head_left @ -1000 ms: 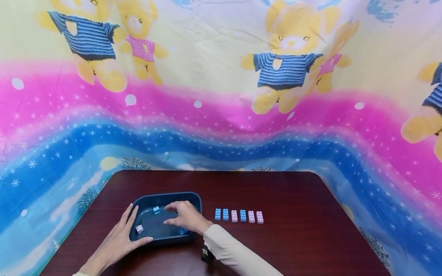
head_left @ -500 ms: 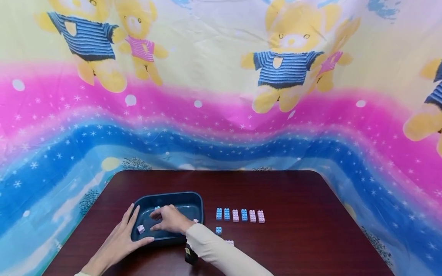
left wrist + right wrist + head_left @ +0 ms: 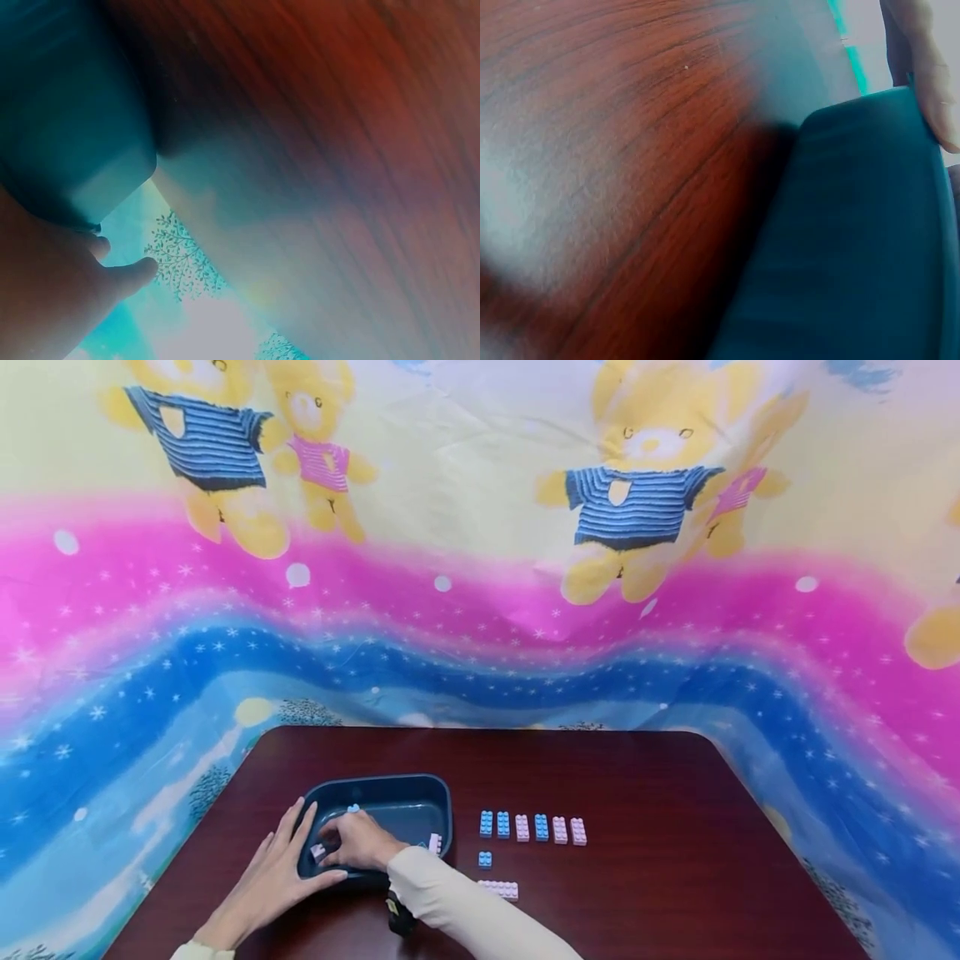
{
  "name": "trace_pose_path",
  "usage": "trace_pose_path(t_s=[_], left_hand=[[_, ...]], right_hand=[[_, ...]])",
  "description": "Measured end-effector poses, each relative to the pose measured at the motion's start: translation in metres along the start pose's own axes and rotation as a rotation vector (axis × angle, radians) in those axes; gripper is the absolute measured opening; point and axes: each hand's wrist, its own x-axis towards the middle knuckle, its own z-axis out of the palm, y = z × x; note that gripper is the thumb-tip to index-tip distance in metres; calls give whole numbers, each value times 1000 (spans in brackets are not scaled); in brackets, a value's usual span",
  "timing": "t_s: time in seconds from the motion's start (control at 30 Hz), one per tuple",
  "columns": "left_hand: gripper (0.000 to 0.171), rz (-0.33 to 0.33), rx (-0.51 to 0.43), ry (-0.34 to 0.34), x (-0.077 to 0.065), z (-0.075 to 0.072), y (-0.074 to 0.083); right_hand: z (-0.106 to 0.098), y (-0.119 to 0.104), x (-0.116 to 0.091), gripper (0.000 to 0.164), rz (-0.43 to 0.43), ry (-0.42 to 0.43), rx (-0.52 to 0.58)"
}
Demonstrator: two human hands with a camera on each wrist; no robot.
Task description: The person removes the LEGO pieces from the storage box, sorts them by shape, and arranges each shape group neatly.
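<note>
My left hand rests at the left end of a dark blue-green tray, long fingers along its outer side and thumb across the front rim. Inside the tray, my right hand has its thumb and forefinger around a small pink building brick at the left end; the fingertips seem to pinch it. A light blue brick shows just behind that hand. Toward the tray's right end stands another pink brick. The left wrist view has the tray's outer wall and a finger.
Right of the tray runs a row of blue and pink bricks. In front of it lie a short blue brick and a long pink brick, partly behind the right sleeve. A printed cloth surrounds the brown table.
My right hand has moved left across the tray to the small pink brick, uncovering the front bricks on the table and the pink one at the tray's right end. The left hand stays at the tray.
</note>
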Motion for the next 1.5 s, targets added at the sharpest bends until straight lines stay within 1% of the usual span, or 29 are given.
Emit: trace_pose_path(t_s=[0.13, 0.37, 0.53, 0.67, 0.8, 0.9, 1.07, 1.27, 1.4, 1.5], left_hand=[[120, 3, -14, -3, 3, 3, 4], [120, 8, -22, 4, 7, 6, 10], [120, 15, -22, 3, 9, 5, 13], [120, 20, -16, 8, 10, 4, 16], [120, 22, -4, 22, 10, 3, 16], [120, 23, 1, 23, 9, 3, 15], [121, 18, 7, 24, 7, 2, 13], [120, 11, -9, 24, 4, 0, 9], [120, -5, -7, 23, 1, -1, 6], [121, -19, -5, 25, 0, -1, 3]], right_hand=[[5, 4, 1, 35, 15, 18, -38], [8, 10, 3, 33, 54, 14, -18], [6, 10, 5, 32, 65, 12, -44], [5, 9, 8, 29, 53, 24, -86], [5, 7, 11, 23, 29, 38, -123], [7, 5, 12, 18, 29, 40, -122], [8, 4, 13, 16, 35, 28, -97], [5, 5, 10, 13, 28, 54, -60], [1, 5, 4, 16, 41, 66, 11], [-3, 4, -1, 18, 49, 58, 99]])
